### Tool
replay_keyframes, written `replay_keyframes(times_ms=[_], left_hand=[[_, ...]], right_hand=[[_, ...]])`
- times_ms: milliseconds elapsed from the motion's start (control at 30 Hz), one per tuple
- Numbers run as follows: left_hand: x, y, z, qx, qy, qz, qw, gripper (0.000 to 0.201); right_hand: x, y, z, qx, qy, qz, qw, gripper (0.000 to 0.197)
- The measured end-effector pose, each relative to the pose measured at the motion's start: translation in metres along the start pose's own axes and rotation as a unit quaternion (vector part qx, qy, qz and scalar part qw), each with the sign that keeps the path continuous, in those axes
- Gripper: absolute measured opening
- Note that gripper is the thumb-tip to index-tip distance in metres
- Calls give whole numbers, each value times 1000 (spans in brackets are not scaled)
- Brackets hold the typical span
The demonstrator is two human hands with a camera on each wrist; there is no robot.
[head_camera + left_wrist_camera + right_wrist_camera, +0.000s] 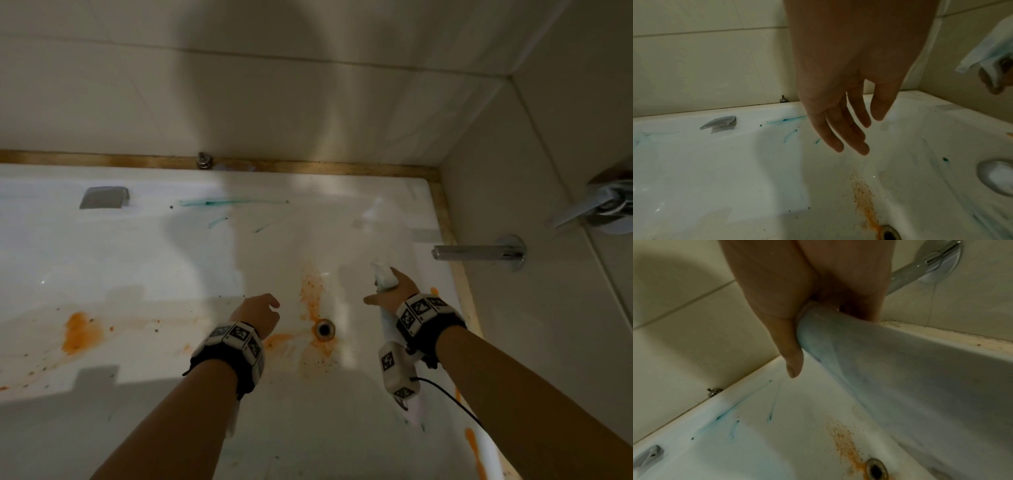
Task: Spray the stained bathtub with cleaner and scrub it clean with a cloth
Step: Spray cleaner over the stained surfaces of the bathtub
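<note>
Right hand (390, 291) has its grip wrapped around the spray bottle (890, 369), above the bathtub (137, 260) near the spout (476, 254). Left hand (840, 100) hangs loose-fingered, holding nothing. Orange stains (313, 294) ring the drain (324, 329); teal streaks (219, 202) mark the far wall.

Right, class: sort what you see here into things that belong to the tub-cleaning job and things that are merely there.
Part of the job:
- bathtub
- orange stains
- teal streaks
- spray bottle gripped by the right hand
- left hand, holding nothing

Merely there:
- spout
- tap lever
- drain
- grab handle
</note>
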State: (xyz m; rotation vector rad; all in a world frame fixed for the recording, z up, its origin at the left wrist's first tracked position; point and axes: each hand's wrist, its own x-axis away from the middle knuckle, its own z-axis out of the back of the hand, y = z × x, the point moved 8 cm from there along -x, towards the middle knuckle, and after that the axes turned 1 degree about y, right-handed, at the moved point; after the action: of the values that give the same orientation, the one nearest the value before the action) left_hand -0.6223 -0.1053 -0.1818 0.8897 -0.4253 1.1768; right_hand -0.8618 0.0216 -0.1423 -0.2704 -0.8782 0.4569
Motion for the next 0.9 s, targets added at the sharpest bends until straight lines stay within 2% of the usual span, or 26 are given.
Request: replay_keyframes(times_ms=[100,433,567,800,900], left_hand=[[9,4,-7,-7,2,-2,1000,32],[58,10,-35,-2,17,-14,1000,29],[84,-2,-51,-3,21,-7,1000,29],[127,-32,-73,36,33,5,999,28],[143,-44,-82,34,37,8,999,27]], right_hand=[[9,15,-3,16,-17,-2,1000,67],[57,75,-4,12,6,-42,999,69],[81,97,-5,1,4,-58,998,83],[127,112,-20,51,-28,-38,998,78],[142,115,-37,64,-54,10,996,77]])
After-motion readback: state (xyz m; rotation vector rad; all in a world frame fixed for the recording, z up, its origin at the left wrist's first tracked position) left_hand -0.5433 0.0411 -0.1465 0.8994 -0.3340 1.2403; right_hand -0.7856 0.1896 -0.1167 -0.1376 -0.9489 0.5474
